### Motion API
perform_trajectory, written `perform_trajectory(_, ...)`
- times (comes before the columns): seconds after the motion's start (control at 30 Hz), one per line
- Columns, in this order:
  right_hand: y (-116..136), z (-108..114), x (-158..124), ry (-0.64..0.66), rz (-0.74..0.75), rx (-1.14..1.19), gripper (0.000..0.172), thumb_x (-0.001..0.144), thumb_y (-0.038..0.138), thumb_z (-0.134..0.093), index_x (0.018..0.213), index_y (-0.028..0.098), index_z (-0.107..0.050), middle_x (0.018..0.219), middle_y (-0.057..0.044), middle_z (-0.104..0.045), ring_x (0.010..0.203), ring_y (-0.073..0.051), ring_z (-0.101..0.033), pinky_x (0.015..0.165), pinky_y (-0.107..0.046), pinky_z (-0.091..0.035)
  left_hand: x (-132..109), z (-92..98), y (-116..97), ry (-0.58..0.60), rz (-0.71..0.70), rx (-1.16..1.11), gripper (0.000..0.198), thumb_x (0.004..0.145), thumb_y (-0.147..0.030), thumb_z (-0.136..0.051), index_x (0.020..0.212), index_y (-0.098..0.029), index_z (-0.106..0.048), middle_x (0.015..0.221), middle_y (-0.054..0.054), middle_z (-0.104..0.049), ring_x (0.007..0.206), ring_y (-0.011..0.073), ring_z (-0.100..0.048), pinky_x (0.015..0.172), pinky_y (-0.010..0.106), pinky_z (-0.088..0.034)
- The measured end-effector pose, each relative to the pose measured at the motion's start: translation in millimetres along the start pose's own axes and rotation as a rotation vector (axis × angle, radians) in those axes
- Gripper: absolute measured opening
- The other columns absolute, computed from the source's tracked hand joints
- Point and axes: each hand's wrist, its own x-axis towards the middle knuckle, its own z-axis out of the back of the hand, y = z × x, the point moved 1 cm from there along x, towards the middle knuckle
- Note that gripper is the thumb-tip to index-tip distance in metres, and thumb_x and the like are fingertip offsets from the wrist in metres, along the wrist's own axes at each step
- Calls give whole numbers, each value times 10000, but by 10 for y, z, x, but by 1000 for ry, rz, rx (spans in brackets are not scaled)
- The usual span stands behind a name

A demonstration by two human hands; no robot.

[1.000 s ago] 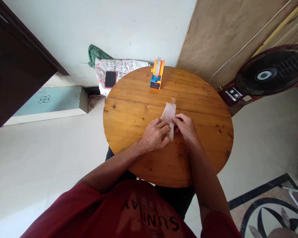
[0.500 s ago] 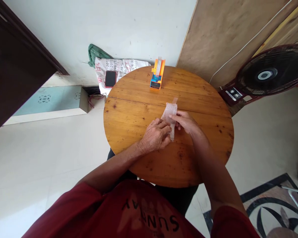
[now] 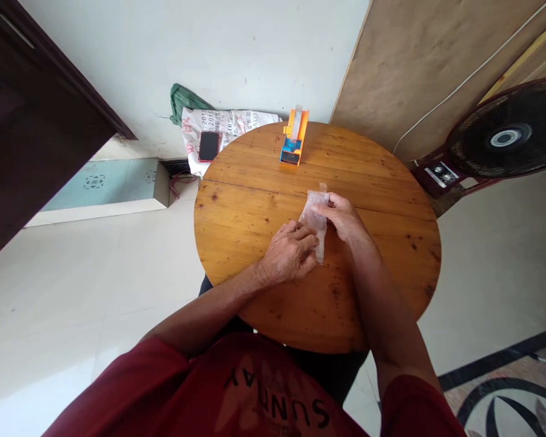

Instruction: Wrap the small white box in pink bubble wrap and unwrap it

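Observation:
A small packet wrapped in clear bubble wrap (image 3: 312, 213) lies in the middle of the round wooden table (image 3: 255, 206). My left hand (image 3: 289, 255) rests on the table with its fingers pressed on the packet's near left edge. The fingers of my right hand (image 3: 341, 215) are curled over the packet's far end, gripping it. A short strip of tape sticks out at the packet's far tip.
An orange and blue tape dispenser (image 3: 293, 140) stands at the table's far edge. Behind the table a black phone (image 3: 208, 145) lies on a printed white sack (image 3: 227, 124). A dark red floor fan (image 3: 500, 136) stands at the right. A patterned rug (image 3: 505, 388) lies at the lower right.
My right hand has slid from the packet's near side up to its far end. The left hand has stayed in place. The view has shifted a little.

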Motion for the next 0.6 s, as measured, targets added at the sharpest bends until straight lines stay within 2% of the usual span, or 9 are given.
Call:
perform_trajectory(0.13,-46,-15,9,-59,22,38,335,585,412,-815,841,230,-699,804,6,-702,705,-171,-580,672,-322,-456,1,7,-6,24,11,-4,190,823,-194,-566,954,-180,-703,1178,90,-735,1035,271,-587,919,436,-500)
perform_trajectory(0.27,-77,-14,19,-118,21,61,267,598,387,-778,801,233,-698,726,25,-650,651,-153,-537,631,-306,-427,-6,11,-6,17,8,-17,197,824,-202,-571,970,-178,-701,1193,90,-734,1043,273,-589,921,437,-503)
perform_trajectory(0.6,-42,-79,14,-134,57,67,208,617,374,-747,738,240,-643,720,27,-608,666,-147,-514,626,-294,-431,-7,15,-3,30,22,-8,198,823,-199,-573,974,-180,-700,1210,83,-734,1055,275,-604,928,435,-502)
